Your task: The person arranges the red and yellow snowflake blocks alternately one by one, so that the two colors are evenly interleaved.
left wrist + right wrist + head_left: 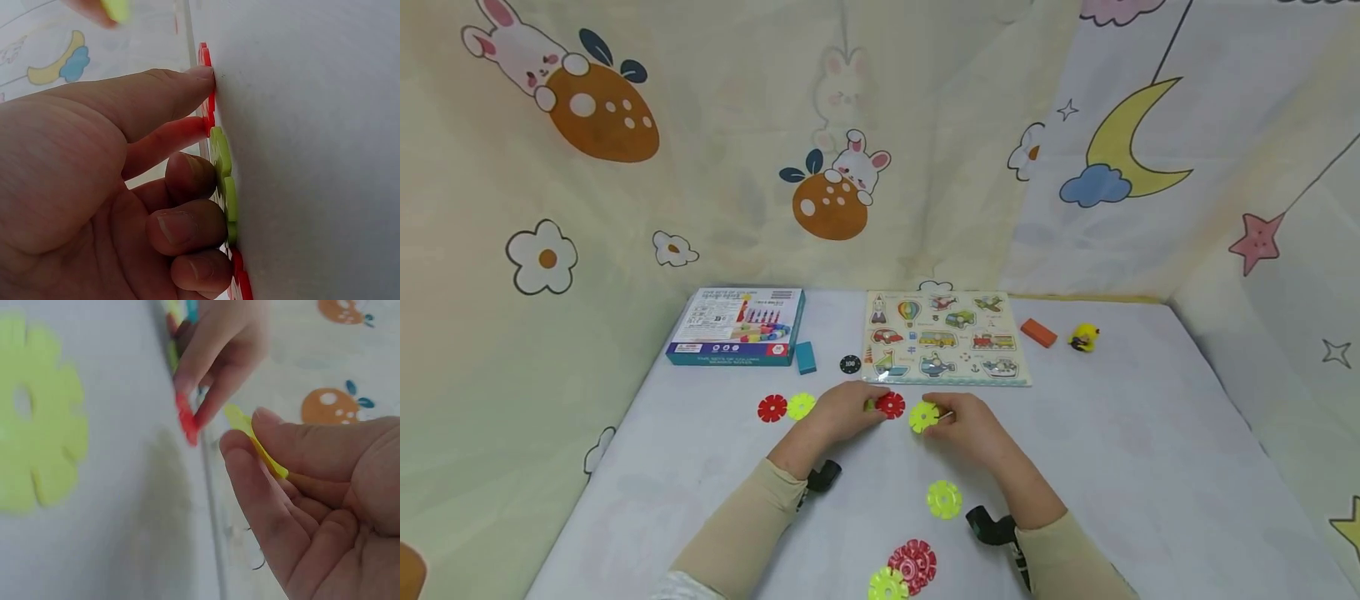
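In the head view my left hand (841, 412) holds a red notched plastic disc (892, 406) on the table, thumb and index finger at its edges. Its other fingers rest against a yellow-green disc (225, 181) beside it, as the left wrist view shows. My right hand (968, 427) pinches another yellow-green notched disc (921, 417) between thumb and index finger, raised off the table and apart from the red one. Left of my left hand lie a red disc (772, 408) and a yellow disc (801, 406), in line with the held red one. My left hand hides part of this row.
Nearer me lie a yellow-green disc (944, 499), a red disc pile (914, 565) and a yellow disc (888, 585). Behind are a boxed set (735, 327), blue block (806, 357), black chip (850, 364), picture board (947, 337), orange block (1039, 333) and yellow duck (1084, 337).
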Available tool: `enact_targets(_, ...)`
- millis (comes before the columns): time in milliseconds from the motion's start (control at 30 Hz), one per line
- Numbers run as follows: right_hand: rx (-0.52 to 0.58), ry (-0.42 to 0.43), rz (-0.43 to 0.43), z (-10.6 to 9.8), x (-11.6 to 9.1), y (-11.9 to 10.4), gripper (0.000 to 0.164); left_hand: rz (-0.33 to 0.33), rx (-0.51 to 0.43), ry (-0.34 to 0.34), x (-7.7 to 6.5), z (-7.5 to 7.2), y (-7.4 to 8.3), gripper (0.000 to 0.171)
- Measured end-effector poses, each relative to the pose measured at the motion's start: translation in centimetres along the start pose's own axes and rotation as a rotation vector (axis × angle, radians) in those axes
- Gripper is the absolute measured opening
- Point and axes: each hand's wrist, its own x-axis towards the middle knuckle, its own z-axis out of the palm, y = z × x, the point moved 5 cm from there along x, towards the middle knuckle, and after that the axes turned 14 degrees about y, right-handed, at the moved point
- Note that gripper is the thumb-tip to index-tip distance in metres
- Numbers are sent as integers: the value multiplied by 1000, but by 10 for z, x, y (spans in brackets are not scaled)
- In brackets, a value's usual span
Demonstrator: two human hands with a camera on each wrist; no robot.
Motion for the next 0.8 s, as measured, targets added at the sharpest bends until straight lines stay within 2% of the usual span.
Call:
enact_targets(100,-56,57,15,2,17,6,49,27,11,4,1,0,2,50)
enact_targets(233,-118,75,5,9,30,14,51,44,38,5,1,1,3,52)
enact_targets(367,-175,79,-10,13,34,17,54,54,71,1,1,0,7,52)
enact_targets(467,-198,84,3,12,35,19,48,63,96,-2,0,-1,10,52)
enact_targets(600,-193,78,15,11,37,21,36,71,122,-2,-1,-3,13,52)
enact_targets(800,-184,78,10,11,37,23,35,97,179,8,-3,-5,17,51)
